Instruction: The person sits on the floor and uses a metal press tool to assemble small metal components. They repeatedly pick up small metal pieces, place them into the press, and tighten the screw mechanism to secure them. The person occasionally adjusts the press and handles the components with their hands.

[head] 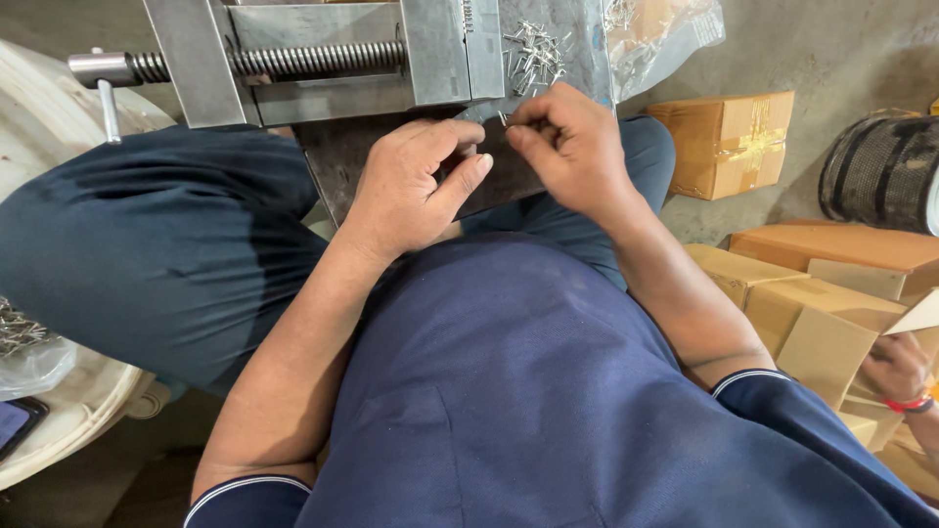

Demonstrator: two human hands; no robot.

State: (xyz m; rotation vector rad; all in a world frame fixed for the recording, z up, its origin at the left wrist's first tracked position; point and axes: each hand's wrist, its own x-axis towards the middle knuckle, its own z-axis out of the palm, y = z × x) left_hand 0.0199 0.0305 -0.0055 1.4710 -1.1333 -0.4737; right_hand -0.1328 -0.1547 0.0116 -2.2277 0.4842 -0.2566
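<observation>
The right hand (572,147) pinches one small metal pin (503,118) between thumb and fingertips, just below the vise (323,59). The left hand (416,181) is curled, touching the dark plate (337,161); whether it holds anything is unclear. The pin points up-left toward the vise. Many loose pins (533,49) remain piled above, so much work seems left.

Dark navy short-sleeved shirt, 2 thin white stripes edging each sleeve cuff. Matching navy trousers, cloth smooth, faintly creased. Forearms bare. Left hand (416,181), right hand (572,147): no gloves, rings, watch.
</observation>
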